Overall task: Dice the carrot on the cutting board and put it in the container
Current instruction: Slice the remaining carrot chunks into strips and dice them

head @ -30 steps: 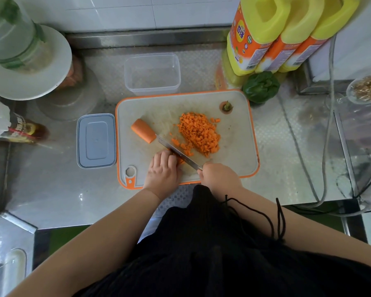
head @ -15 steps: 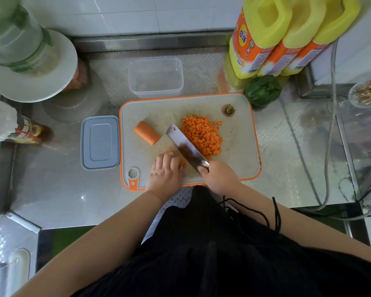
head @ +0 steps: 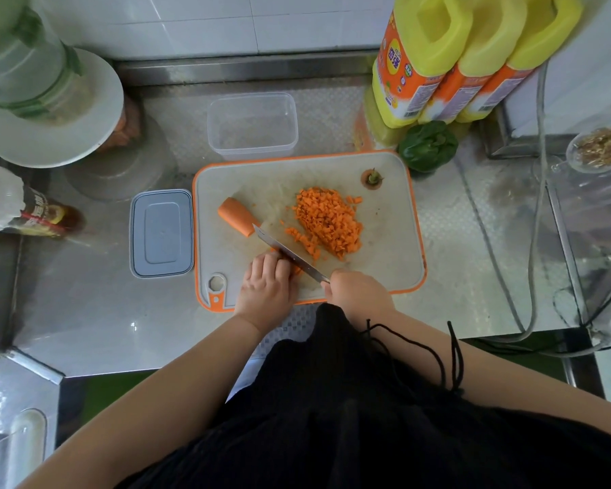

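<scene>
On the cutting board [head: 385, 248], the right hand [head: 358, 291] grips the knife [head: 290, 254], blade edge-down; left hand [head: 267, 282] fingers curl over carrot strips beside the diced carrot [head: 327, 222]. The container [head: 252, 126] sits behind.

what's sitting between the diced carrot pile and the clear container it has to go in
Nothing visible. Only bare cutting board lies between the diced carrot pile and the open, empty container just beyond the board's far edge. Its lid lies off to the board's left.
</scene>
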The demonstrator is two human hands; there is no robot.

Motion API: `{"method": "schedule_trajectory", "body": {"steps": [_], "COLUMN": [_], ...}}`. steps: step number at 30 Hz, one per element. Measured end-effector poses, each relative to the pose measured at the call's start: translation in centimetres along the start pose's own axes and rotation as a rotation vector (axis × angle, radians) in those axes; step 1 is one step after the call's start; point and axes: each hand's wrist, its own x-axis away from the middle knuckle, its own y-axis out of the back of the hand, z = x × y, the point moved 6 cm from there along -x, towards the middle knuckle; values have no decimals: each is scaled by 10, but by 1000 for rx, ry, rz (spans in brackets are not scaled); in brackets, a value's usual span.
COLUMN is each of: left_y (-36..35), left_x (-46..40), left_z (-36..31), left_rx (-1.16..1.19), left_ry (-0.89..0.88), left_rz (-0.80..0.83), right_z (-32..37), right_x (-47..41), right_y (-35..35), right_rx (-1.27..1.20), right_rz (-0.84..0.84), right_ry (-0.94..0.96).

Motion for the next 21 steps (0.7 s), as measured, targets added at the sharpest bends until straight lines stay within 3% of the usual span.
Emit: {"method": "schedule_trajectory", "body": {"steps": [9,17,21], "left_y": [-3,5,11], "left_x": [-4,-3,2], "left_z": [-2,-2,-1], "left_rx": [20,-18,-21], "left_ry": [-21,-11,23], "left_rz": [-25,17,41], "right_z": [5,-18,-12], "right_x": [-13,-15,-8], "right_y": [-9,-3,2], "right_rx": [15,-189,-113], "right_rz": [21,-11,-54], "right_ry": [-57,-117,-64]}}
